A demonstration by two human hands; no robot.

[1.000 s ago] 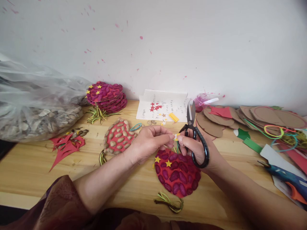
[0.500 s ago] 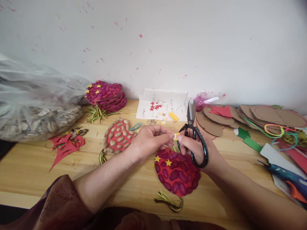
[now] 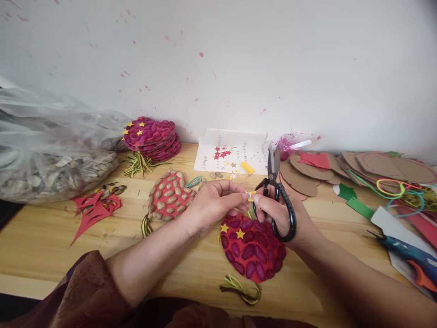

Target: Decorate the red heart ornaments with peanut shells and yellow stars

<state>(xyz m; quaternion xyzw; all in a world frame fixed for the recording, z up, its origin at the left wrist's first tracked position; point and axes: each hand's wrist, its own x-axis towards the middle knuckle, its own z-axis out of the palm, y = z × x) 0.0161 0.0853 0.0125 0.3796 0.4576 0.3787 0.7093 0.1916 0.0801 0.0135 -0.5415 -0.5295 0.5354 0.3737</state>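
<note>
My left hand (image 3: pixel 211 205) and my right hand (image 3: pixel 278 214) meet over the middle of the wooden table (image 3: pixel 51 246), both pinching a tiny yellow paper piece (image 3: pixel 251 195) between fingertips. My right hand also carries black scissors (image 3: pixel 278 196), the handle loops round its fingers and the blades pointing up and closed. Just below the hands lies a red disc covered with dark red shells (image 3: pixel 252 248) and two yellow stars, with a cord tassel (image 3: pixel 241 291) at its near edge.
A red disc with tan shells (image 3: pixel 169 196) lies left of my hands. Behind it is a stack of magenta discs (image 3: pixel 152 136), and a clear bag of shells (image 3: pixel 51 155) at far left. Red paper scraps (image 3: pixel 94 207), a printed sheet (image 3: pixel 232 150), cardboard rounds (image 3: pixel 307 175), coloured cords (image 3: pixel 392 187) and a glue gun (image 3: pixel 406 253) lie around.
Almost nothing has changed: both hands stay pinched on the yellow piece, and the scissors have shifted only slightly.
</note>
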